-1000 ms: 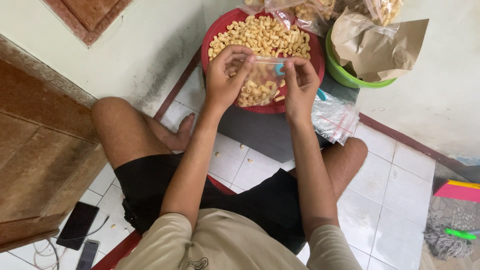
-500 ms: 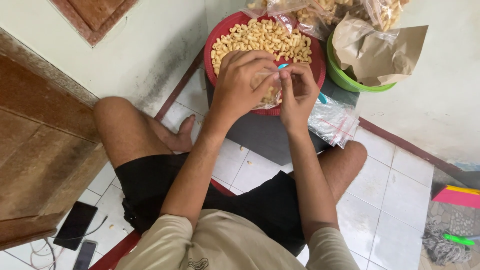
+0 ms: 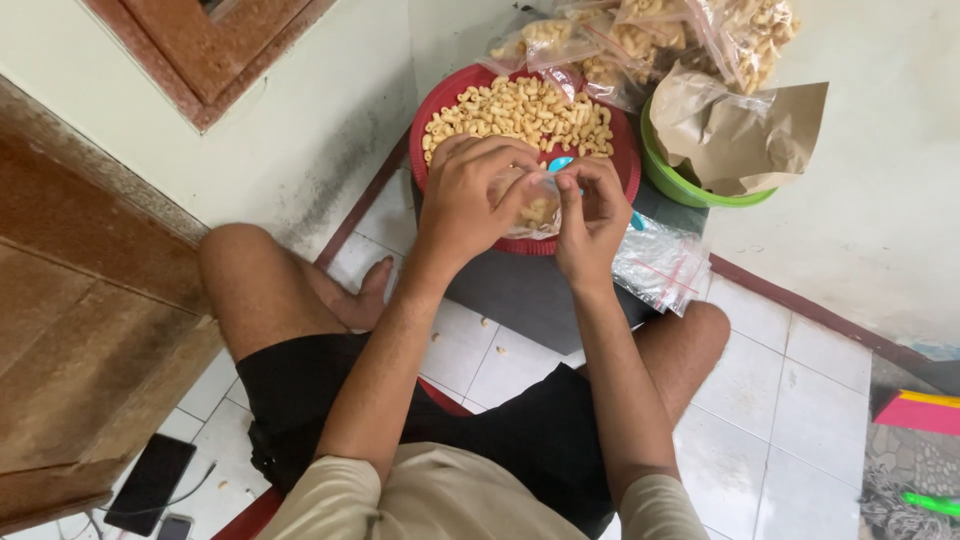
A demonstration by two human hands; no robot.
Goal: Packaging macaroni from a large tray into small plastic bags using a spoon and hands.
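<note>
A phone (image 3: pixel 150 484) is seen lying on the tiled floor (image 3: pixel 760 400) at the near edge, and a few loose snack pieces (image 3: pixel 492 337) are seen between the crossed legs. That shows how easily bits are dropped here.

A little farther out, a small clear bag (image 3: pixel 538 205) with some snacks in it is held up over the near rim of the red tray (image 3: pixel 432 120). It is pinched by both hands. The left hand (image 3: pixel 470 195) is curled over the bag, with its fingers closed on the bag's top edge. The right hand (image 3: pixel 590 215) is closed too, with thumb and fingers nipped on the other side of the top. A small blue thing (image 3: pixel 560 163) is seen just behind the right hand; what it is cannot be told.

If the top is not pressed shut all the way, snacks can be spilled when the bag is tipped. If it is squeezed too hard, the snacks inside can be crushed or the thin plastic can be torn.

Just beside the right wrist, a pile of empty clear bags (image 3: pixel 665 265) is lying on the dark mat (image 3: pixel 520 295). It can be knocked off by an elbow.

Farther away, filled bags (image 3: pixel 640 40) are heaped past the tray, next to a green bowl (image 3: pixel 690 190) with brown paper (image 3: pixel 740 130) in it. The heap can be toppled if one more bag is put on carelessly.
</note>
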